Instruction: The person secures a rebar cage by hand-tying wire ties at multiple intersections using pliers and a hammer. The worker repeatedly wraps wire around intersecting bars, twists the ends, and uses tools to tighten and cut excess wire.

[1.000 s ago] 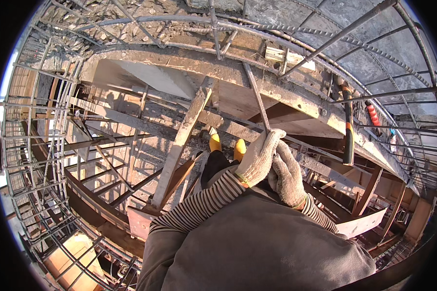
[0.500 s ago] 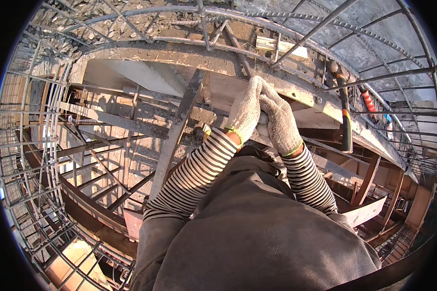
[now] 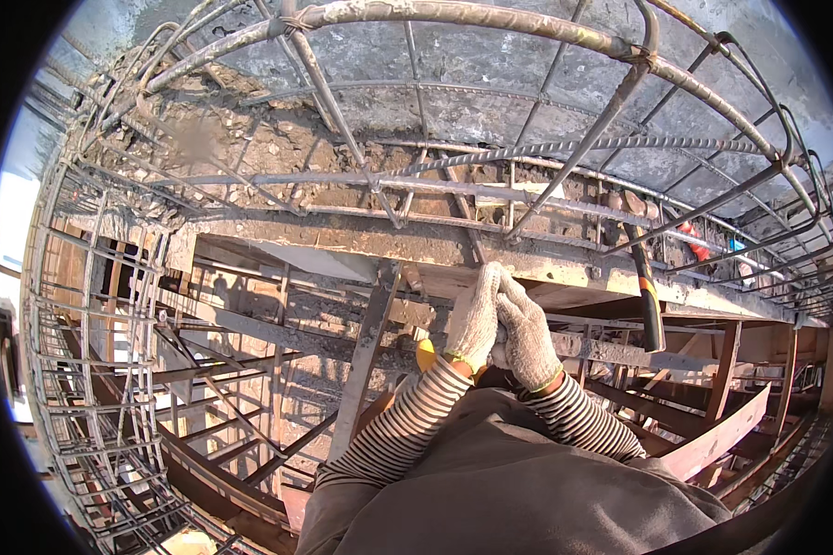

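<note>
In front of my chest, my left hand (image 3: 475, 322) and my right hand (image 3: 529, 340) meet, both in off-white knitted gloves. Their fingers are closed and lean together at the tips, near the edge of a timber board (image 3: 565, 268). Whatever lies between the palms, if anything, is hidden. To the right of my hands a hammer (image 3: 647, 287) with a black and orange handle hangs over the board's edge, its head resting on top among the bars. Something yellow (image 3: 425, 355) shows just left of my left wrist.
Steel reinforcing bars (image 3: 453, 13) arch across the far side before a grey concrete surface (image 3: 491, 65). A cage of thin bars (image 3: 93, 342) stands at the left. Below are wooden props (image 3: 366, 351) and dark beams (image 3: 222, 476). A red object (image 3: 692, 242) lies beyond the hammer.
The view has tilted upward, so the bars and concrete beyond show more and everything sits lower in the picture. My hands stay together at the board's edge; the hammer still hangs there.
</note>
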Demonstrator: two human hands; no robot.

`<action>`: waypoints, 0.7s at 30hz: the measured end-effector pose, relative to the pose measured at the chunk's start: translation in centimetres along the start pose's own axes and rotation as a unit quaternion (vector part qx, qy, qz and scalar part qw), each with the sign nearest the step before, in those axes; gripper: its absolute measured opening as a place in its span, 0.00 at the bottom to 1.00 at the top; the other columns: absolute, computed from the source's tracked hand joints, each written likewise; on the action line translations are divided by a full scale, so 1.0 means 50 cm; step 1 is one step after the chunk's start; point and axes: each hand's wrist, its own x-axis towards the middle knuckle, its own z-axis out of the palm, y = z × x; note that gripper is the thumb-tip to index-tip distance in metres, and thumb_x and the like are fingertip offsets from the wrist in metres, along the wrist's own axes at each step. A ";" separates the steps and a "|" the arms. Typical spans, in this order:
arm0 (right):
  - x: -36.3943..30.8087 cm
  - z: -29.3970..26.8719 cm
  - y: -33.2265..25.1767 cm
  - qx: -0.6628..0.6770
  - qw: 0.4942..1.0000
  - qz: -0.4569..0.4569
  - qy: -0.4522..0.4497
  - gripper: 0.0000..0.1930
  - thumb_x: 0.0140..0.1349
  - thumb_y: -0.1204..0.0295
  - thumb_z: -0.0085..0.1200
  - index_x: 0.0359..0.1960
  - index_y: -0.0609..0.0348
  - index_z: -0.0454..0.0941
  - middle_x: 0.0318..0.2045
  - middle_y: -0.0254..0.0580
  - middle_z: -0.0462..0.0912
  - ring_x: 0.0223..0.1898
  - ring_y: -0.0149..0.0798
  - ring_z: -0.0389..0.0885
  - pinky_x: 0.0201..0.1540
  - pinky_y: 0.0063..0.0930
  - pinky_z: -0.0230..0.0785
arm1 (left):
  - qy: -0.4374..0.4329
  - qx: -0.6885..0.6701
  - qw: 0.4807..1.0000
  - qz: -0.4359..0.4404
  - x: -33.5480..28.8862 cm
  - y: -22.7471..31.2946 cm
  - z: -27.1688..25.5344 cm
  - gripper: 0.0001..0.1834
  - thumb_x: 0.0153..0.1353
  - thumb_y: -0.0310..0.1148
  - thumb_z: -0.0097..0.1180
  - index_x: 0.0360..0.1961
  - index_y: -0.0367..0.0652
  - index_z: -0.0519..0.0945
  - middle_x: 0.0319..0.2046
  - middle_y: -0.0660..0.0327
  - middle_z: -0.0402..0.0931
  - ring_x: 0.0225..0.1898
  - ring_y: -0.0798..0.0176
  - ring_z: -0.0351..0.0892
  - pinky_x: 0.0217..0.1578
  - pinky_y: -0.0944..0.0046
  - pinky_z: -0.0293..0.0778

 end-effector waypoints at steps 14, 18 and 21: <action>0.019 -0.048 -0.004 0.062 0.987 0.093 -0.114 0.30 0.62 0.79 0.60 0.67 0.65 0.68 0.65 0.63 0.73 0.62 0.57 0.77 0.61 0.41 0.73 | 0.045 -0.031 0.998 -0.042 -0.013 0.020 0.006 0.28 0.79 0.52 0.42 0.50 0.36 0.81 0.44 0.54 0.84 0.45 0.61 0.84 0.48 0.63 0.79; -0.013 -0.024 0.010 0.040 0.995 0.082 -0.041 0.28 0.59 0.77 0.62 0.63 0.64 0.73 0.67 0.59 0.72 0.63 0.56 0.77 0.60 0.43 0.73 | 0.058 -0.045 0.997 -0.018 -0.047 0.024 0.037 0.28 0.80 0.51 0.40 0.57 0.34 0.77 0.50 0.52 0.83 0.51 0.60 0.82 0.52 0.62 0.78; 0.012 0.010 0.018 -0.152 0.985 -0.080 -0.014 0.31 0.50 0.78 0.65 0.60 0.64 0.75 0.68 0.62 0.70 0.63 0.60 0.76 0.61 0.45 0.72 | 0.082 -0.096 0.992 0.024 -0.014 -0.038 -0.008 0.28 0.80 0.50 0.41 0.59 0.33 0.75 0.53 0.51 0.81 0.53 0.59 0.82 0.53 0.63 0.78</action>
